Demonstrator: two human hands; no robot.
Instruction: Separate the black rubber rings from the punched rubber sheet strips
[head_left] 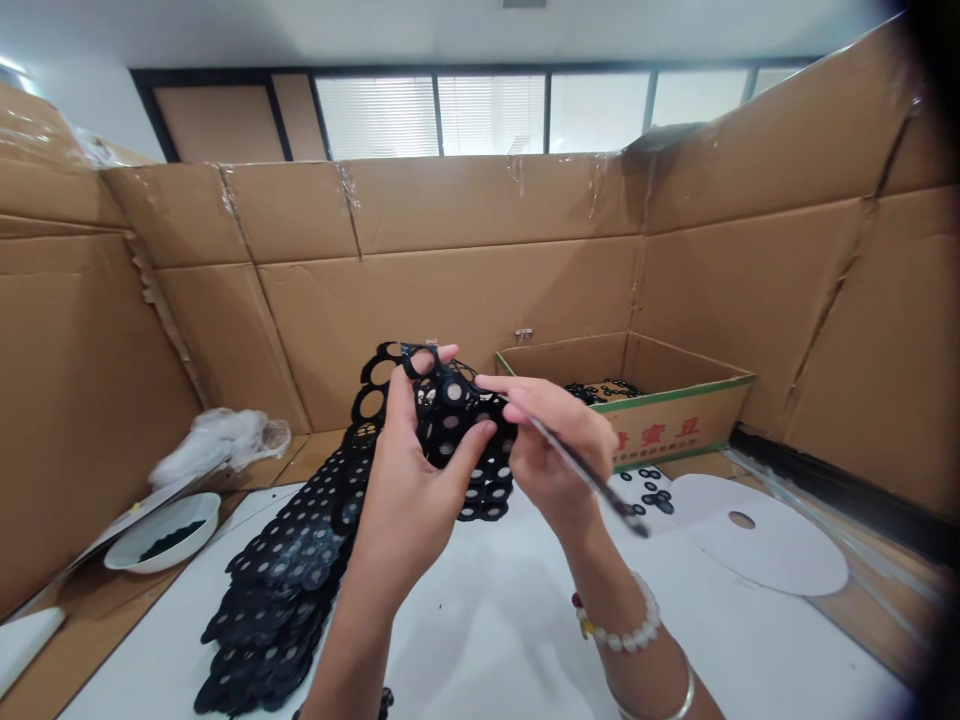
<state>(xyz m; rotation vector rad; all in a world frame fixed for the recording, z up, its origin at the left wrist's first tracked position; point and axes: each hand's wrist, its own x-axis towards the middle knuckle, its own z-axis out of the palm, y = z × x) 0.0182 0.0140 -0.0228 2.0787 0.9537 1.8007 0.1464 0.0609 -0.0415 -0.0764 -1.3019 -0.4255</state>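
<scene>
Black mesh [285,560] made of joined rings and discs is heaped left of centre on the white board and rises into my left hand [420,470]. The fingers of that hand are behind the mesh, with the thumb in front, pinching it. My right hand [559,440] is closed around a thin dark rod [577,465], whose blurred end points down to the right. The rod's other end is near the mesh, where exact contact is too small to tell. A bead bracelet [630,625] circles the right wrist.
An open cardboard box [675,425] with black pieces stands at the back right. Loose black rings [652,490] and a white disc [757,535] lie before it. On the left are a white bowl [163,532] and clear plastic [217,445]. Cardboard walls [450,290] surround the work surface.
</scene>
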